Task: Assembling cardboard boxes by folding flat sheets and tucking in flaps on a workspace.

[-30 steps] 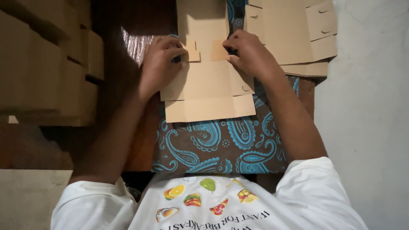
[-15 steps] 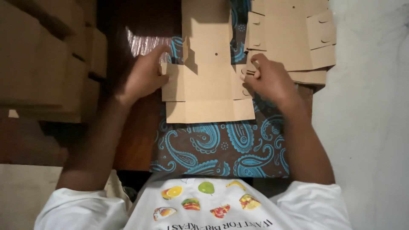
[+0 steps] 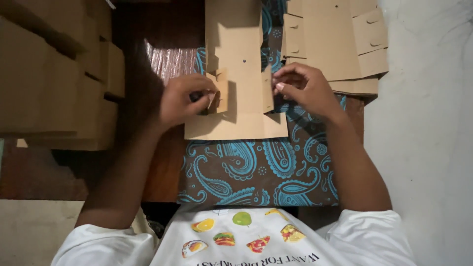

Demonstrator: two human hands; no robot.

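Flat cardboard blank (image 3: 236,88) lies on the paisley cloth (image 3: 246,172) over the tabletop, long axis running away from the person. Left hand (image 3: 185,98) pinches the raised left side flap; right hand (image 3: 305,88) pinches the right flap. Both equally near, flanking it. Stacked blanks (image 3: 345,44) lie beyond the right hand.

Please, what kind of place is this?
Probably a home workspace for folding boxes: flat cardboard blank under both hands, more blanks stacked beside it, folded boxes piled at left, on a paisley cloth.
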